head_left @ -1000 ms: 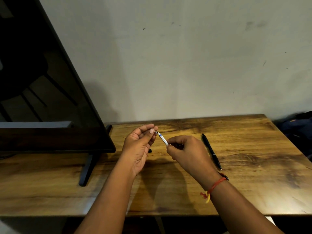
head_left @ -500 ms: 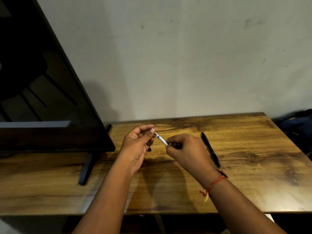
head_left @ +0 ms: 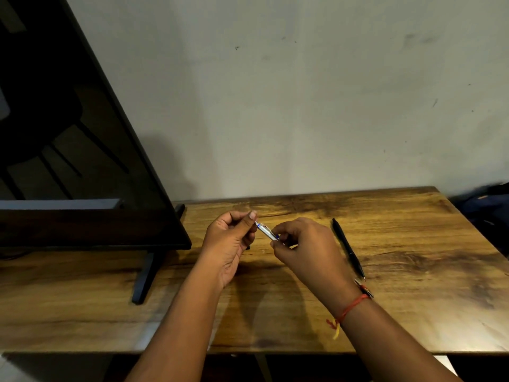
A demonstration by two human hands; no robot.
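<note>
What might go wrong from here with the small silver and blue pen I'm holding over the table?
The slim silver-and-blue pen is pinched only at its ends by the left hand and right hand, so it may slip onto the wooden table. The right wrist is near the long black pen and might knock it rolling.

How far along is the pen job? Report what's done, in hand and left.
Done: little shows; the black pen lies whole on the table, untouched. In hand: the left hand and right hand each pinch one end of the silver-and-blue pen above the table. Left: that pen looks joined between the hands; whether it is being opened or closed cannot be told.
</note>
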